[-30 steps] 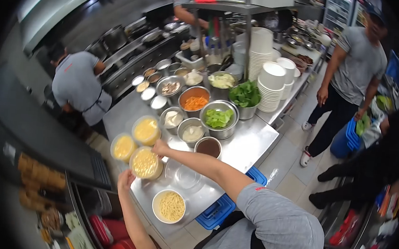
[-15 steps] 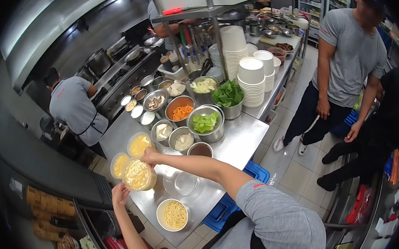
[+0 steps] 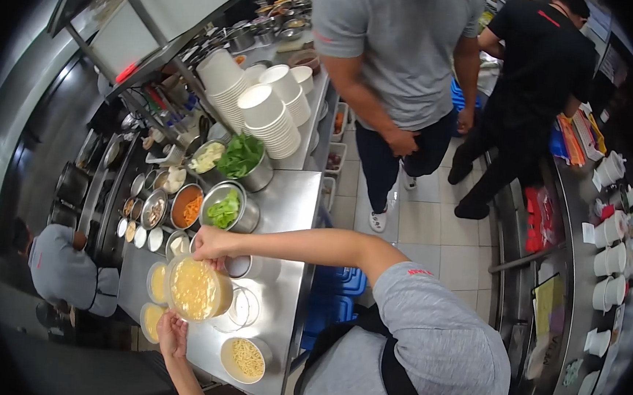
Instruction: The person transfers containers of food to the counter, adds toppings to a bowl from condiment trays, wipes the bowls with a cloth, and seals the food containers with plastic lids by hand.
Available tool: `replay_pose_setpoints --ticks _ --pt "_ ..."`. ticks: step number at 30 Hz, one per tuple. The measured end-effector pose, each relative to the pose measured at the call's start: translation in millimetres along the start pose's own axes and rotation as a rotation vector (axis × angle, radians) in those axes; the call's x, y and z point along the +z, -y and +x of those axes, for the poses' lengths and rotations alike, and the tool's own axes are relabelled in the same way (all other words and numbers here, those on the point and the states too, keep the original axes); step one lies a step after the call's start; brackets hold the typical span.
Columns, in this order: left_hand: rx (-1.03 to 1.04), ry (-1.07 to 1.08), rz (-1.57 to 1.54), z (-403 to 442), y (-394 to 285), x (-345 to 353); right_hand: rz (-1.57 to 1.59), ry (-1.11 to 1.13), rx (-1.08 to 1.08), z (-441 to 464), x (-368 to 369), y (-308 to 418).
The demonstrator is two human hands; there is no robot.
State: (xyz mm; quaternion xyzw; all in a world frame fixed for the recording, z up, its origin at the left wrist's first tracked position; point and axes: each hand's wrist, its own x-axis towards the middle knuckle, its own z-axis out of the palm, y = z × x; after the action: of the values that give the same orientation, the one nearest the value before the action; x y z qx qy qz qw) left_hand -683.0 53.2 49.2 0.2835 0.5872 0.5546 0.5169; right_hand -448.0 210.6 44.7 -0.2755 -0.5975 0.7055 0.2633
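Two smaller-looking yellow-filled tubs [image 3: 151,321] stand leftmost; then the left hand [image 3: 173,336] and right hand [image 3: 214,245] grip opposite sides of the large tub [image 3: 194,289] over the steel counter [image 3: 288,199], left of a noodle bowl [image 3: 246,360]

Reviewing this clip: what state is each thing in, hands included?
Large tub: raised, filled with yellow food
Right hand: gripping tub
Left hand: at tub's edge, grip unclear
White bowl: uncovered, holding noodles
White containers: stacked
Lettuce bowl: uncovered
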Motion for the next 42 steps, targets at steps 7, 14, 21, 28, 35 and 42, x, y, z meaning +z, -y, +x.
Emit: replay_pose_setpoints --ticks 7,14,21,28,35,42 --pt "-0.06 0.149 -0.01 3.3 36.8 102.9 -0.046 -0.134 0.002 -74.7 -81.0 -12.1" --pt "-0.102 0.303 -0.014 -9.9 71.7 175.1 -0.035 -0.285 0.01 -162.6 -129.2 -34.0" --pt "-0.181 0.479 0.04 -21.8 108.1 232.7 -0.012 -0.525 -0.027 -262.3 -144.2 -63.4" --pt "-0.26 0.817 0.192 -35.0 136.5 310.5 0.007 -0.887 -0.021 -368.0 -143.5 -95.0" --pt "-0.34 1.166 0.377 -61.6 188.1 419.2 0.132 -1.255 -0.014 -492.8 -132.5 -113.3" --pt "-0.476 1.476 0.503 -137.4 242.7 571.3 0.188 -1.602 -0.055 -630.2 -143.4 -127.6"
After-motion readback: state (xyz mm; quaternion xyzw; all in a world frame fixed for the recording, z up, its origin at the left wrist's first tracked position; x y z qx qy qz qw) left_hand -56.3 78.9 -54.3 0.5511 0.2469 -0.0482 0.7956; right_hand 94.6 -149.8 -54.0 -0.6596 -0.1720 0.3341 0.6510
